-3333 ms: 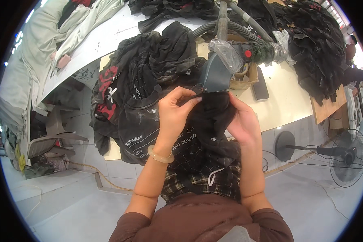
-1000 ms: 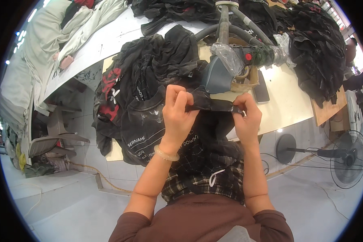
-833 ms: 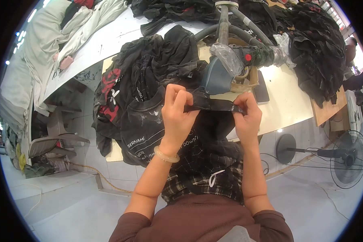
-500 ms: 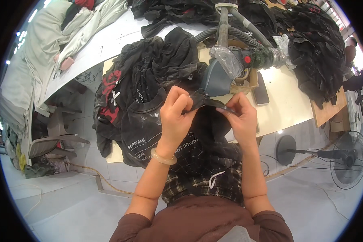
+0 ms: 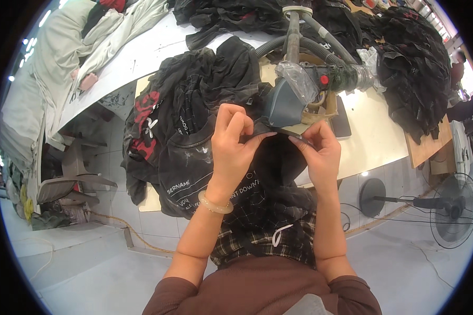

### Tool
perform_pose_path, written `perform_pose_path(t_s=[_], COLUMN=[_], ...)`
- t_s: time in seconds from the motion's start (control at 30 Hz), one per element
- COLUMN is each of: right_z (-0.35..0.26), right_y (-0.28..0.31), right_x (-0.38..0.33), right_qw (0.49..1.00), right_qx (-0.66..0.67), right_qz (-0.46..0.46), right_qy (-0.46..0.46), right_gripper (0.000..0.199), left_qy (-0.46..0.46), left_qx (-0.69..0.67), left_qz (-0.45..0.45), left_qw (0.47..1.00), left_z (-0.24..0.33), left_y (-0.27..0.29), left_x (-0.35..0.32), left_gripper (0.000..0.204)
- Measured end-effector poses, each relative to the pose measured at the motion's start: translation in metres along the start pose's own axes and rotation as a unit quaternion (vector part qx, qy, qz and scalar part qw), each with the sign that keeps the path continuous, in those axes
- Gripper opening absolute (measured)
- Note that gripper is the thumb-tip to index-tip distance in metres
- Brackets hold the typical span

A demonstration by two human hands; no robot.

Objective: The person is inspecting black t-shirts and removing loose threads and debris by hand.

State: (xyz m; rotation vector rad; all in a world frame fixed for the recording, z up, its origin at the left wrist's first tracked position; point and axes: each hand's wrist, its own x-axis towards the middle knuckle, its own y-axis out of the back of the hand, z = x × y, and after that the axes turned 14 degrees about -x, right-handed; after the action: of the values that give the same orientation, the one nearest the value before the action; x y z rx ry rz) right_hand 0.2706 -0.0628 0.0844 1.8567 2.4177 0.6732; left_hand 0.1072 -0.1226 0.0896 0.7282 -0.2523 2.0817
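Both of my hands pinch one edge of a black garment (image 5: 281, 165) and stretch it between them. My left hand (image 5: 230, 147), with a pale bangle (image 5: 215, 203) at its wrist, grips the edge with its thumb extended along it. At the other end, my right hand (image 5: 323, 149) is closed on the same edge between thumb and fingers. Just beyond the held edge is a blue-grey machine head (image 5: 285, 106), partly wrapped in clear plastic. More black cloth with white lettering and red print (image 5: 144, 147) lies heaped to the left and hangs toward my lap.
A corrugated hose (image 5: 270, 46) and a metal post (image 5: 293, 39) rise behind the machine head. A dark flat phone-like slab (image 5: 342, 122) lies on the pale tabletop (image 5: 373, 131). Dark garments (image 5: 412, 73) are piled far right. A standing fan (image 5: 452, 205) and a stool (image 5: 71, 184) flank me.
My right hand has shifted slightly right and down. My left thumb now reaches farther along the edge, toward the right hand. The cloth edge has turned between them; the machine head stays put.
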Motion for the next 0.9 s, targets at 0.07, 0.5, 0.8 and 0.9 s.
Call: perform_pose_path(t_s=[0.07, 0.5, 0.8, 0.9], right_z=[0.001, 0.004, -0.001, -0.001], right_y=[0.0, -0.003, -0.006, -0.002], right_x=[-0.003, -0.002, 0.0, 0.0], right_qw=[1.0, 1.0, 0.999, 0.999], right_qx=[-0.001, 0.015, 0.007, 0.017], right_qz=[-0.002, 0.026, 0.034, 0.037], right_qy=[0.0, 0.007, 0.019, 0.009], right_gripper=[0.023, 0.019, 0.019, 0.019], left_qy=[-0.026, 0.02, -0.003, -0.005], left_qx=[0.023, -0.073, -0.053, -0.057], left_qz=[-0.001, 0.048, 0.095, 0.096], left_qw=[0.999, 0.996, 0.994, 0.994], left_z=[-0.005, -0.016, -0.019, -0.019], left_y=[0.0, -0.007, -0.012, -0.015], left_x=[-0.004, -0.019, -0.023, -0.025], left_gripper=[0.035, 0.039, 0.039, 0.038])
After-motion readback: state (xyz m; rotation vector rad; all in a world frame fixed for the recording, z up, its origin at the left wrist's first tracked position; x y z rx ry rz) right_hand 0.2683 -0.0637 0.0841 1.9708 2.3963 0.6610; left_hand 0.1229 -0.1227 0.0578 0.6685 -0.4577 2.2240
